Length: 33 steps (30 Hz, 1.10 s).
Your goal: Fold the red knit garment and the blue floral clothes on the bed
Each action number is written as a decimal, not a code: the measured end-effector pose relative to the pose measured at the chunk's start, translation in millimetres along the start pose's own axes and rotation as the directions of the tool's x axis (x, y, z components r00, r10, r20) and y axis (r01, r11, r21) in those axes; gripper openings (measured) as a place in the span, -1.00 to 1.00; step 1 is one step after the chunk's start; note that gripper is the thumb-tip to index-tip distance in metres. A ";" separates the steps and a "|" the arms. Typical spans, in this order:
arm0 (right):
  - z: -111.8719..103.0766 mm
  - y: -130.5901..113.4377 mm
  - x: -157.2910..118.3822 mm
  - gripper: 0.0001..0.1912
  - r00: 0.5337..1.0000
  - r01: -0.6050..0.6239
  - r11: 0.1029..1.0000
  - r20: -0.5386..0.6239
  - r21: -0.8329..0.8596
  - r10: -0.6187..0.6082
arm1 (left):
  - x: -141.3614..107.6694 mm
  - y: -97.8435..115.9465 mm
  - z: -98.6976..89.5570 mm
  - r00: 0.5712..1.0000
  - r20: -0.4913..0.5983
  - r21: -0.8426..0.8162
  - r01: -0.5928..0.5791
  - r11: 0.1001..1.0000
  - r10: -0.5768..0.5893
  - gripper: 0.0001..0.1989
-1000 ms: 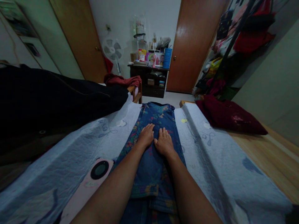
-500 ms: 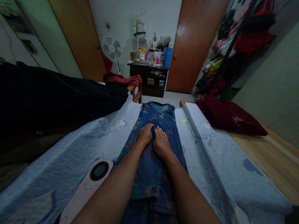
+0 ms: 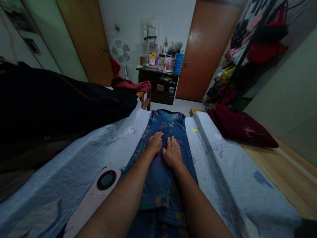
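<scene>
Blue floral trousers [image 3: 170, 122] lie lengthwise on the pale bedding, with the dark waist end away from me and leg hems close to my body. My left hand [image 3: 155, 143] rests on the middle of the cloth, fingers stretched forward and seen partly from the side. Beside it, my right hand [image 3: 172, 152] lies flat with its fingers extended, palm against the trousers. A narrow gap separates the two hands, and neither grips anything. My forearms cover parts of the trouser legs. A pink phone [image 3: 99, 190] with a round black camera ring lies left of my left forearm.
Light blue printed bedding [image 3: 220, 172] spreads on both sides. A large black garment [image 3: 61, 102] is heaped at left, and a maroon garment [image 3: 241, 127] lies folded at right. Beyond stand a fan [image 3: 120, 53], a dark cabinet [image 3: 146, 77] and a door [image 3: 200, 49].
My view has tilted slightly. Both hands stay at nearly the same place on the trousers; the right hand's fingers look a little more upright and spread.
</scene>
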State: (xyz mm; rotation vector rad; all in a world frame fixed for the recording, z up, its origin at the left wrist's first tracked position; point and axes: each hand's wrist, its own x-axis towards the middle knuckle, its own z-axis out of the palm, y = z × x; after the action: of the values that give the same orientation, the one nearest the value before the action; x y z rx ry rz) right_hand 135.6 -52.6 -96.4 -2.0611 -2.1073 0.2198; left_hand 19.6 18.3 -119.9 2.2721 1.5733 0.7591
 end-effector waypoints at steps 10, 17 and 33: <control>-4.2 5.8 -0.9 -0.22 0.998 0.009 0.998 0.055 -0.063 -0.006 | -6.3 10.3 -8.3 0.998 0.058 0.072 -0.009 0.997 0.004 -0.55; -6.3 27.2 -7.3 -0.15 0.994 0.067 0.991 0.096 -0.115 -0.056 | -10.2 14.5 -10.3 0.998 0.056 0.081 0.018 0.997 -0.022 -0.49; -15.8 44.9 -6.5 -0.33 0.961 0.272 0.955 -0.020 -0.118 -0.276 | -9.6 17.5 -12.9 0.995 0.085 0.050 0.047 0.998 -0.052 -0.51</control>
State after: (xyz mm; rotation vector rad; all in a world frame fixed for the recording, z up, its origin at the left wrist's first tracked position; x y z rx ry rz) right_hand 183.0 -58.3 -91.8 -1.7840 -2.4012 0.0214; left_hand 23.5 2.0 -103.1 2.2582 1.6187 0.6089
